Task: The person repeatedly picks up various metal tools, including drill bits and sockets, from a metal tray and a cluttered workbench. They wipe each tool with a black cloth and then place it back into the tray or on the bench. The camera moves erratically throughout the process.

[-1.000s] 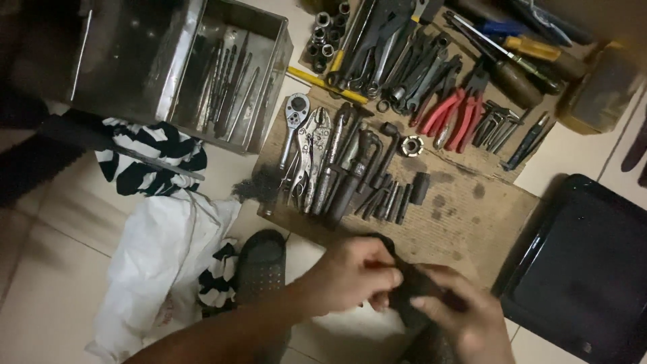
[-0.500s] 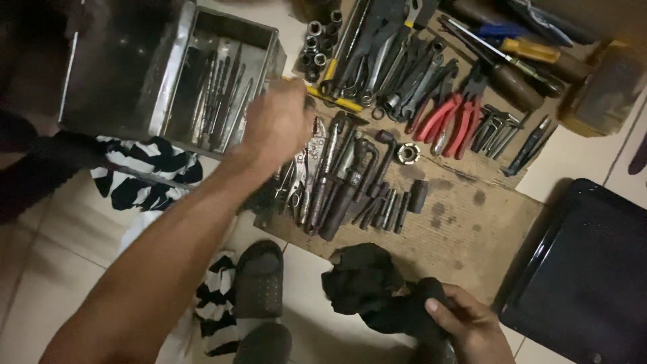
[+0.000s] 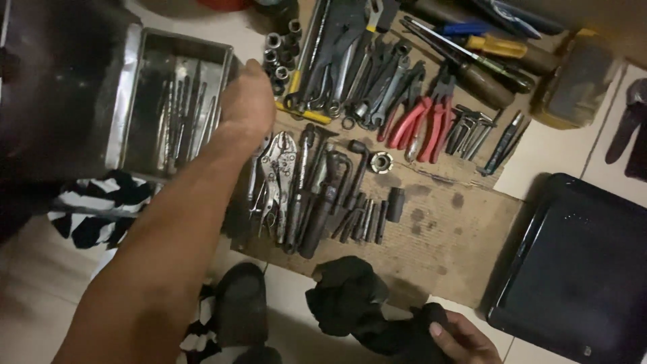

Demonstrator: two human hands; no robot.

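My left hand reaches out over the top left corner of a cardboard sheet covered with tools. It is seen from the back with the fingers curled down and hidden, beside a metal tray of drill bits and a cluster of sockets. The hand and wrist cover the head of a ratchet wrench; locking pliers lie just right of my forearm. My right hand is at the bottom edge, closed on a crumpled black cloth that rests on the floor.
Spanners, red-handled pliers, screwdrivers and hex keys fill the upper cardboard. A black tray lies at the right. A dark sandal and striped cloth sit at the lower left.
My left hand left the black cloth and reached up to the tools near the metal tray, then a little farther left. The right hand kept the cloth and lowered it. The view shifted.
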